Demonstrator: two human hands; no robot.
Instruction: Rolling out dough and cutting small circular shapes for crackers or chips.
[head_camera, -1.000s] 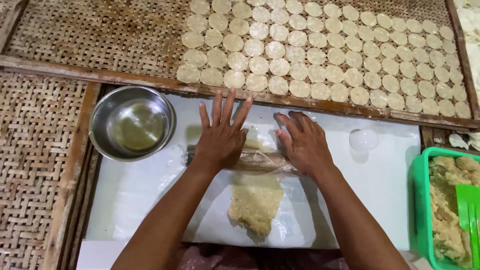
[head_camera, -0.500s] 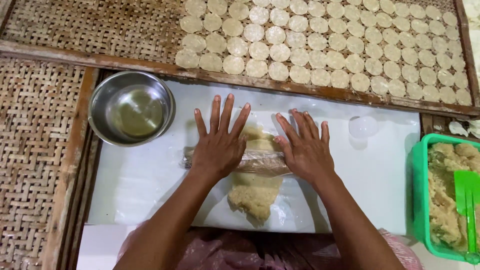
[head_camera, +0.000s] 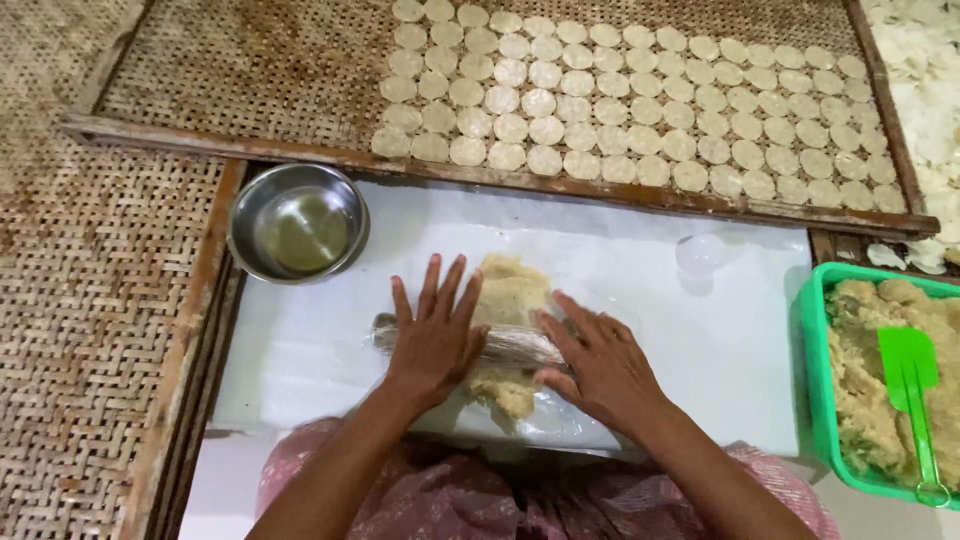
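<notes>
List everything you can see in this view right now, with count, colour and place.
rolling pin: one, wrapped in clear film, lying across the dough under both palms
dough: one flattened pale sheet, centre of the board
white board: one, in front of the person
steel bowl: one, silver, left of the board's far edge
small clear cup: one, far right of the board
dough discs: many, pale, in rows on the woven tray
woven tray: one, brown, beyond the board
green tub: one, right edge, holding dough and a green spatula
left hand: flat on the pin
right hand: flat on the pin
</notes>
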